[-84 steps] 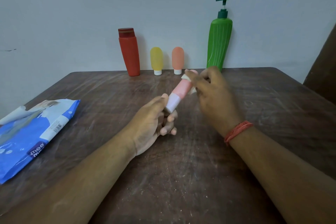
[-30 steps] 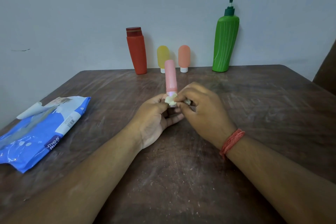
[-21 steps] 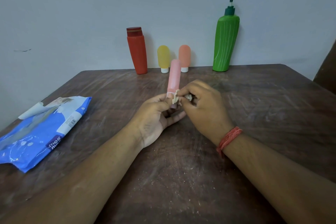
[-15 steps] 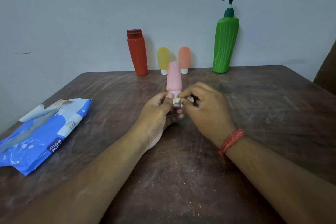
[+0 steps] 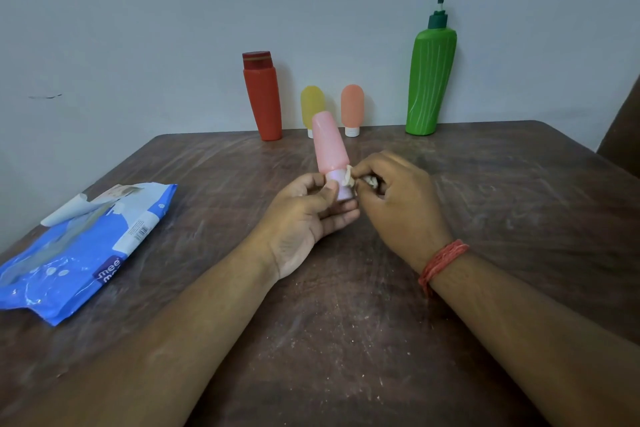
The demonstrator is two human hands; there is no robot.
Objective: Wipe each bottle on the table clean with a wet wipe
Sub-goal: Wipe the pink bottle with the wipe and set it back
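Note:
My left hand grips a small pink bottle by its pale cap, cap down, body tilted up and slightly left over the middle of the table. My right hand pinches a crumpled white wet wipe against the cap's right side. Along the wall stand a red bottle, a small yellow bottle, a small orange bottle and a tall green pump bottle.
A blue wet-wipe pack with its flap peeled open lies at the table's left edge. The brown wooden table is scuffed and dusty. A dark object shows at the right edge of view.
The pink bottle went from lying slanted with its cap toward me to standing cap down. My right hand moved the wipe from the bottle's far end down to the cap.

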